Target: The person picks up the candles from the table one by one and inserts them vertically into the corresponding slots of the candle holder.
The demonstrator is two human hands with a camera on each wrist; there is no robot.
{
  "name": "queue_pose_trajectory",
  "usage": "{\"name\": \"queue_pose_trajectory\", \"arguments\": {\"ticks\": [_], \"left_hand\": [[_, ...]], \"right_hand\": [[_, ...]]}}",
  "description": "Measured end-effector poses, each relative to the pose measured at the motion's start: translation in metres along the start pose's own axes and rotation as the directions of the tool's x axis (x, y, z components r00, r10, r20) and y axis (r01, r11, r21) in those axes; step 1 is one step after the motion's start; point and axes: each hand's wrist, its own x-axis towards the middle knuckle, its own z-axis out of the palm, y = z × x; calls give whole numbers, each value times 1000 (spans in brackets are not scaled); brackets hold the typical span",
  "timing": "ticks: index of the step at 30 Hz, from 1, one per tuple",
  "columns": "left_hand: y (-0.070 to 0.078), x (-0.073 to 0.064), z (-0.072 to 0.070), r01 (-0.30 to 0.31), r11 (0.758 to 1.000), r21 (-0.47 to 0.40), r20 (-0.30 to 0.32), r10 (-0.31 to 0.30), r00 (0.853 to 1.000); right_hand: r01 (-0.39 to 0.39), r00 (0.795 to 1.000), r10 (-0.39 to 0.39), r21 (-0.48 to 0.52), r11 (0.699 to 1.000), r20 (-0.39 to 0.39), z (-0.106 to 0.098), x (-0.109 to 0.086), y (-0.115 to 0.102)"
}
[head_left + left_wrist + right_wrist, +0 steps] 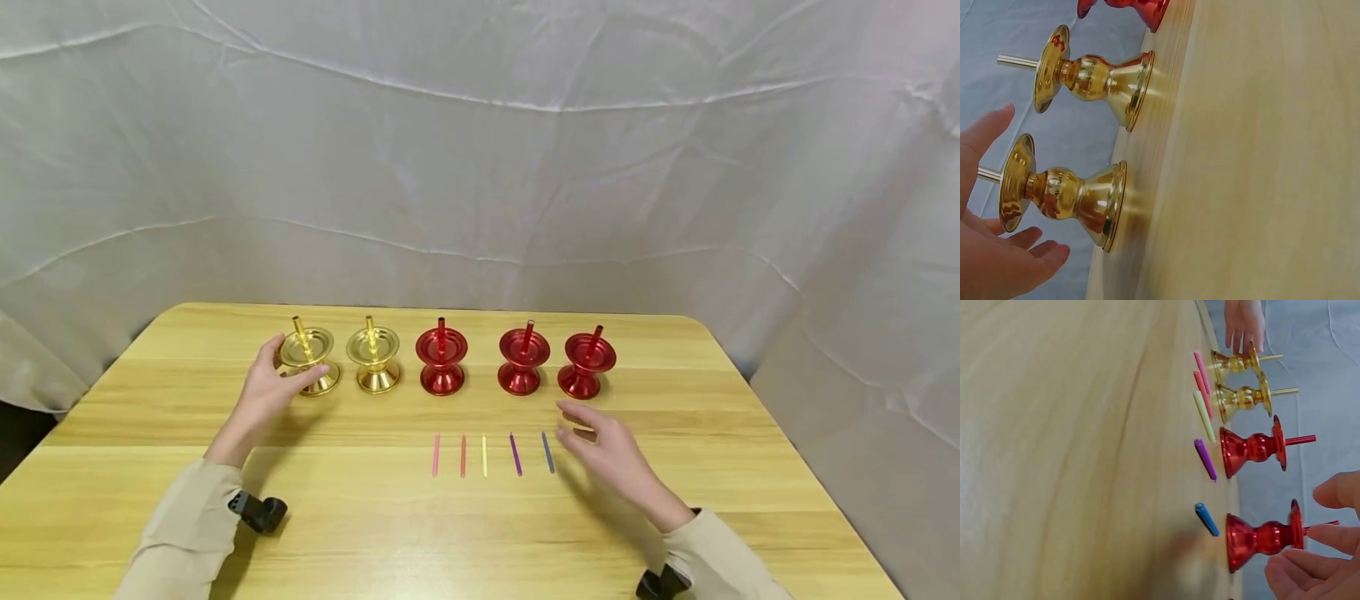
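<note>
Two gold candle holders stand upright at the left of a row. My left hand (266,387) is at the leftmost gold candle holder (321,379), thumb and fingers spread on either side of it; in the left wrist view, the fingers look apart from its stem (1060,192). The second gold candle holder (377,377) is just to its right. Over the table, my right hand (611,454) hovers with loosely bent fingers, holding nothing, just right of the blue candle (548,452). Beside that lie a purple candle (515,455), a yellow candle (484,457), a red candle (463,457) and a pink candle (436,456).
Three red candle holders continue the row: one in the middle (442,379), another (519,379) to its right, and the last (579,382) behind my right hand. The wooden table (390,533) ends at the back against a hanging grey-white cloth (480,183).
</note>
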Motion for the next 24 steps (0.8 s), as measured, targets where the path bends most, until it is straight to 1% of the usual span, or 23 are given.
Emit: {"name": "queue_pose_trajectory", "arguments": {"ticks": [4, 9, 13, 15, 20, 24], "left_hand": [[-3, 3, 0, 5, 999, -46, 1, -5, 1000], [-4, 5, 0, 13, 998, -67, -8, -13, 1000], [-5, 7, 0, 28, 998, -63, -11, -28, 1000], [-5, 8, 0, 30, 997, -66, -8, -31, 999], [-5, 10, 0, 25, 996, -83, 1, -25, 1000], [-6, 12, 0, 19, 995, -100, 7, -19, 1000]], "right_hand": [[-70, 997, 70, 30, 997, 22, 5, 1, 2], [-95, 995, 94, 6, 996, 11, 11, 1, 7], [-131, 991, 131, 1, 991, 22, 16, 3, 12], [-155, 988, 155, -2, 988, 16, 19, 3, 13], [-183, 983, 183, -26, 983, -25, 24, 3, 14], [-196, 981, 195, -45, 980, -14, 25, 5, 13]]}}
